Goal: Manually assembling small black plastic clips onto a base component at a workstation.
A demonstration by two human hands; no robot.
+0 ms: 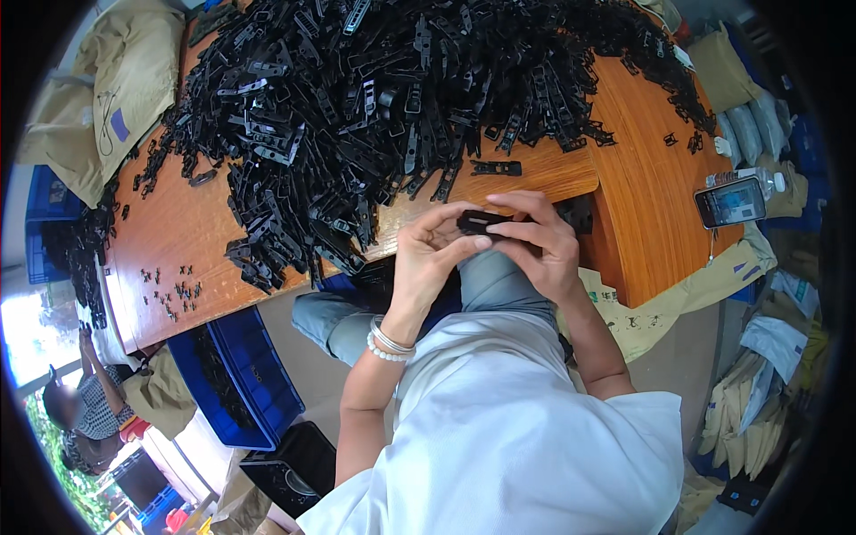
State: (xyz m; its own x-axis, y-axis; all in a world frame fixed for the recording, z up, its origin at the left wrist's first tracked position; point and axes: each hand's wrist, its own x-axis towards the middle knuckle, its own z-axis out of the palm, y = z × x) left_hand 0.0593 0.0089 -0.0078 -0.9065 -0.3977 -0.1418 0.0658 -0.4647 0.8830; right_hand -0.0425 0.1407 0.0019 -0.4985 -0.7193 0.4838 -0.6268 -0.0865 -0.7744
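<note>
In the head view, the left hand (432,241) and the right hand (546,242) met just beyond the person's lap, with a black clip-like part (482,222) held between them, near the front edge of the worktop (655,125). The left fingers pinched its left end, thumb beneath, and the right fingers were closed on its right end. A large heap of black parts (357,107) covered much of the worktop, and a single loose part (497,168) lay just in front of it. Toward the left edge, small black pieces (172,290) were scattered.

Below that edge, a blue crate (272,379) stood tilted, with dark parts (225,379) lying inside it. Beside it was a black container (299,459) (what it held, if anything, was hard to tell). Another blue bin (55,192) showed at the far left, next to a bulging tan sack (134,67) whose contents were hidden. On the right, a phone (731,203) was propped up near the worktop's edge; beyond it lay closed grey plastic packages (774,343) and a stack of tan bags (744,423). At the lower left was a co-worker (94,410) in a checked top.
</note>
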